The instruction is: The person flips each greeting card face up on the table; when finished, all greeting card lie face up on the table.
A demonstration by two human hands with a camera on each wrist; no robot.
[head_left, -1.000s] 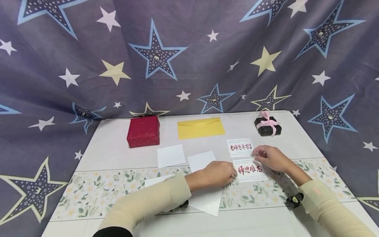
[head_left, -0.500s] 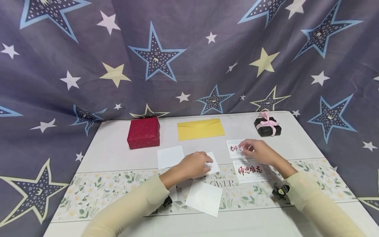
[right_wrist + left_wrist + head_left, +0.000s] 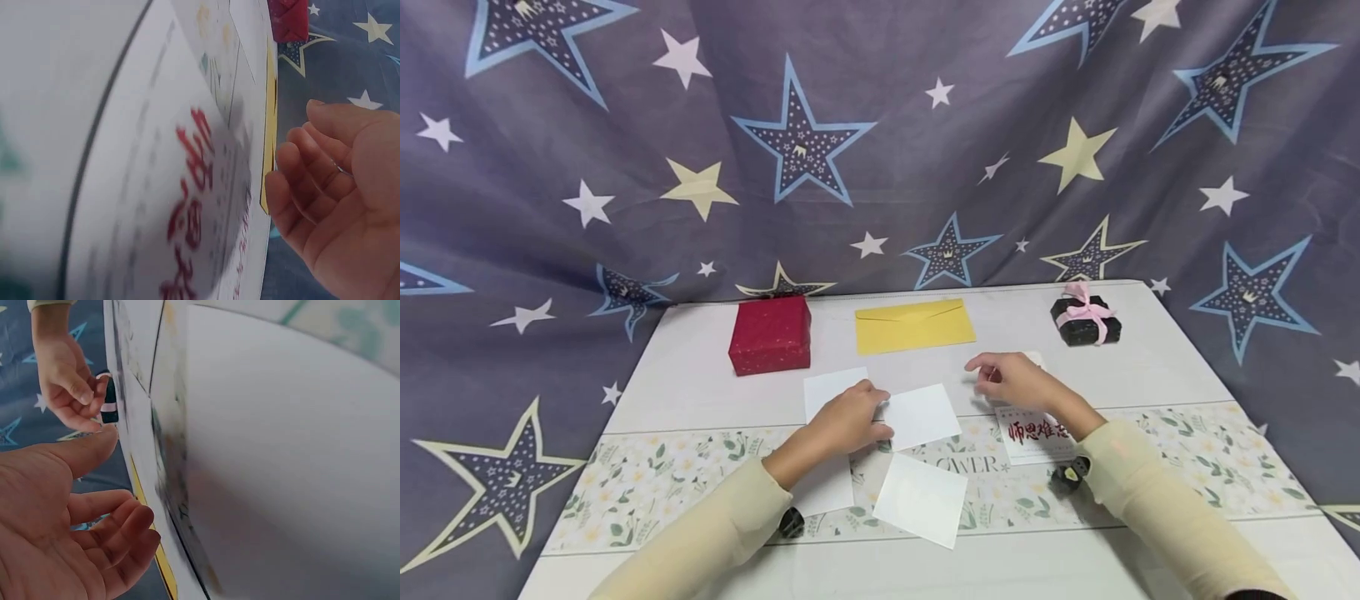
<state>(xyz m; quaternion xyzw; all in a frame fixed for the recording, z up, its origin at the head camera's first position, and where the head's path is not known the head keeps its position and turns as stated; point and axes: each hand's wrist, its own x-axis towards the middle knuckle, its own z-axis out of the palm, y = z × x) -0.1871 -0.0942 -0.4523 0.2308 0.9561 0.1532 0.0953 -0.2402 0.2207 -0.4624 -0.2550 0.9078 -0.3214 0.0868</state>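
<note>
One dark-red box in speckled wrapping [image 3: 770,335] is sitting at the far left, and right of it four blank white cards are lying flat: a far-left rectangular card [image 3: 826,390] and a near-left card [image 3: 835,487], both partly hidden by the arm, then a middle rectangular card [image 3: 925,417] and a near-middle square card [image 3: 922,500]. The left hand [image 3: 846,421] is hovering at the middle card's left edge, having come leftward from the red-lettered cards within the last second; its fingers are bending loosely and gripping nothing, though whether a fingertip is touching the card I cannot tell. Beyond, a flat yellow paper envelope [image 3: 914,327] is lying undisturbed. The right hand [image 3: 1018,382] is also shifting left, its relaxed fingers passing the edge of the far red-lettered white card [image 3: 1036,358], mostly covered now, and holding nothing. Just nearer, a second red-lettered white card [image 3: 1030,450] is lying where it was. At the far right a small black box with a pink ribbon bow [image 3: 1078,335] is resting. Both hands are leaving the lettered pair in place, so attention seems to be turning to the blank cards.
</note>
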